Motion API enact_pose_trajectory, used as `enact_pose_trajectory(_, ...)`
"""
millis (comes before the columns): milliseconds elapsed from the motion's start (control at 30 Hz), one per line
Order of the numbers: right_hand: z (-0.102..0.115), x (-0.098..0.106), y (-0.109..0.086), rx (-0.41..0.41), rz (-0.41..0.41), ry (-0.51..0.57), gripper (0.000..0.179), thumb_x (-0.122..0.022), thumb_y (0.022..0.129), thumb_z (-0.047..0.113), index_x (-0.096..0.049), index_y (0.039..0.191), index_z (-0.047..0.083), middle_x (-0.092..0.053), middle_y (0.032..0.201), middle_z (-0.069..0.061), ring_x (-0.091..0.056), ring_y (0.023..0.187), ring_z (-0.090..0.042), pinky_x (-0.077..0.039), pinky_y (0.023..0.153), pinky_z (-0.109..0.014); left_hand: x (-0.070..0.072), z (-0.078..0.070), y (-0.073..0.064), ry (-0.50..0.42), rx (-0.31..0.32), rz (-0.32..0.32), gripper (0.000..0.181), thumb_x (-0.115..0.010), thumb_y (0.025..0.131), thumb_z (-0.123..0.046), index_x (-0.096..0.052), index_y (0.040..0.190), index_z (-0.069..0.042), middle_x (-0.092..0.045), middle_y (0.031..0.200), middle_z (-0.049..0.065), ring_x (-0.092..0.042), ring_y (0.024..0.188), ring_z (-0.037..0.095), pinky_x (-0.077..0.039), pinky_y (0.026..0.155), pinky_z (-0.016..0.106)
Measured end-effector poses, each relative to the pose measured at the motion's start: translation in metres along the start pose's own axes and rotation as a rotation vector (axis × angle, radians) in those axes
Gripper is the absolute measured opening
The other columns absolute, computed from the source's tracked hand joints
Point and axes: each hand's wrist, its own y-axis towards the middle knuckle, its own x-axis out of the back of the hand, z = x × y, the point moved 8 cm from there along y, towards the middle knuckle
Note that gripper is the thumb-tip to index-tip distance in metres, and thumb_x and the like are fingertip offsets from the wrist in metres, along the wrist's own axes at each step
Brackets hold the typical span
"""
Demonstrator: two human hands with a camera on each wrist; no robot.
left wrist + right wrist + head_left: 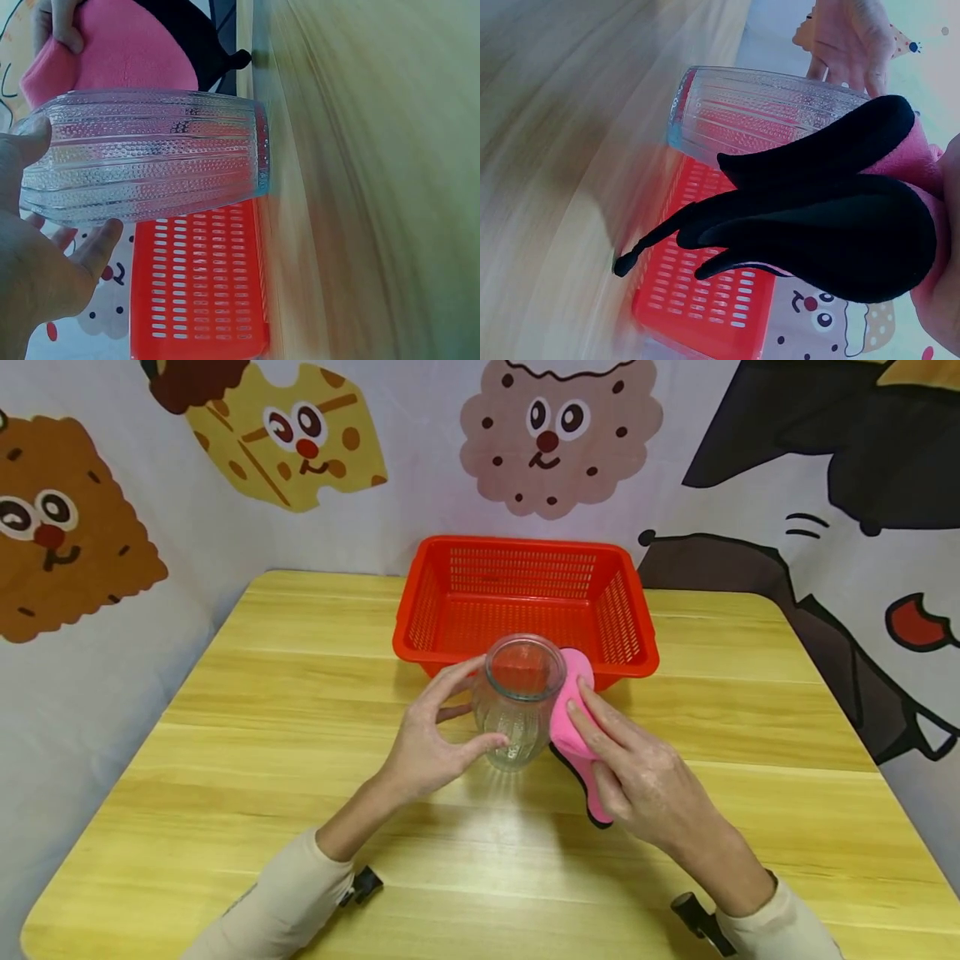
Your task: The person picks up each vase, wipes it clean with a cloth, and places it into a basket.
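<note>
A clear ribbed glass jar (pixel 517 718) stands upright on the table with its wide mouth up. My left hand (pixel 427 735) grips it from the left, thumb on the near side and fingers round the far side. My right hand (pixel 637 768) pinches a soft pink cloth (pixel 573 718) beside the jar's right side. Black lining shows on the cloth's underside in the right wrist view, where the folded cloth (pixel 817 217) droops in several flaps, one ending in a thin tail. Seen from the left wrist, the pink cloth (pixel 127 52) is behind the textured jar (pixel 150 157).
Just behind the jar sits a red plastic basket (pixel 525 668) with slotted walls and nothing inside. The wood-grain table (pixel 300 693) ends at a cloth backdrop (pixel 420 460) printed with cartoon biscuits and cheese. Small black mounts (pixel 363 887) are strapped at both wrists.
</note>
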Motion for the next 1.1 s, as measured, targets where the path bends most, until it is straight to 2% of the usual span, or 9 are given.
enact_pose_trajectory(167, -0.001, -0.001, -0.003, -0.014, 0.019, -0.009, 0.050, -0.036, 0.096, 0.009, -0.061, 0.138, -0.001, -0.051, 0.148, -0.020, -0.064, 0.114, -0.039, -0.059, 0.075, -0.045, -0.001, 0.000, 0.000, -0.005, -0.008, -0.001, 0.089, -0.092, 0.074, -0.005, -0.050, 0.150, -0.020, -0.053, 0.144, -0.002, -0.054, 0.128, 0.020, -0.056, 0.094, 0.038)
enact_pose_trajectory(467, -0.001, -0.003, -0.010, -0.001, 0.014, 0.021, 0.048, -0.033, 0.102, 0.015, -0.064, 0.137, 0.001, -0.054, 0.145, -0.020, -0.065, 0.112, -0.039, -0.060, 0.077, -0.043, 0.000, -0.001, 0.000, -0.010, 0.005, -0.001, 0.087, -0.093, 0.074, -0.006, -0.051, 0.149, -0.020, -0.053, 0.143, -0.003, -0.054, 0.127, 0.022, -0.056, 0.093, 0.038)
enact_pose_trajectory(567, -0.001, -0.003, -0.011, 0.003, 0.008, 0.030, 0.049, -0.032, 0.103, 0.016, -0.063, 0.137, 0.001, -0.054, 0.145, -0.020, -0.065, 0.111, -0.040, -0.061, 0.074, -0.041, 0.000, -0.001, 0.000, -0.004, 0.013, 0.001, 0.088, -0.093, 0.073, -0.006, -0.051, 0.149, -0.021, -0.053, 0.143, -0.004, -0.055, 0.127, 0.022, -0.056, 0.093, 0.037)
enact_pose_trajectory(700, -0.001, -0.004, -0.011, 0.001, 0.001, 0.027, 0.049, -0.031, 0.103, 0.017, -0.064, 0.137, 0.002, -0.055, 0.144, -0.020, -0.066, 0.111, -0.040, -0.060, 0.067, -0.041, 0.000, 0.000, 0.000, -0.002, 0.016, 0.003, 0.089, -0.094, 0.073, -0.006, -0.050, 0.149, -0.021, -0.053, 0.143, -0.005, -0.055, 0.127, 0.021, -0.056, 0.093, 0.036)
enact_pose_trajectory(1100, -0.003, -0.007, -0.015, -0.003, 0.020, 0.026, 0.051, -0.033, 0.098, 0.012, -0.064, 0.138, 0.003, -0.056, 0.143, -0.020, -0.066, 0.111, -0.038, -0.059, 0.071, -0.038, 0.002, -0.001, 0.002, 0.004, 0.012, 0.011, 0.088, -0.095, 0.072, -0.008, -0.051, 0.147, -0.020, -0.053, 0.141, -0.003, -0.056, 0.124, 0.021, -0.058, 0.090, 0.036)
